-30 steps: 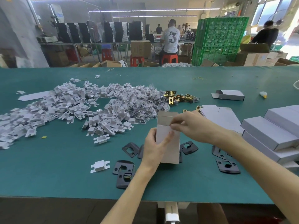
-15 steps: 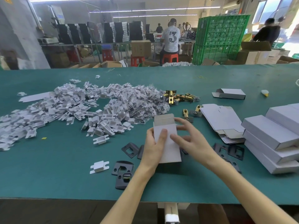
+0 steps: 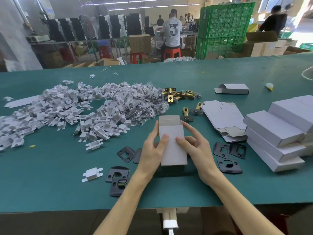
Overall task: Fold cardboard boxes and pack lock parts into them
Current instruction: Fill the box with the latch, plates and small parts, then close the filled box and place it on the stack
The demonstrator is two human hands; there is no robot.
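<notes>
I hold a small white cardboard box (image 3: 171, 143) upright above the green table (image 3: 50, 184), its top flap standing open. My left hand (image 3: 153, 153) grips its left side with the thumb on the front face. My right hand (image 3: 197, 150) clasps the right side, thumb on the front too. Black strike plates (image 3: 126, 153) lie around and beneath the box. Brass latch parts (image 3: 179, 95) sit farther back. Flat unfolded box blanks (image 3: 221, 116) lie to the right.
A wide heap of white plastic inserts and bagged screws (image 3: 81, 112) covers the left half of the table. Stacked closed white boxes (image 3: 277, 133) stand at the right edge. One folded box (image 3: 233, 89) lies behind. A loose white insert (image 3: 92, 174) is near the front.
My right hand came down from the top flap to the box's right side. The box now stands squarer between both hands, and the view has shifted slightly.
</notes>
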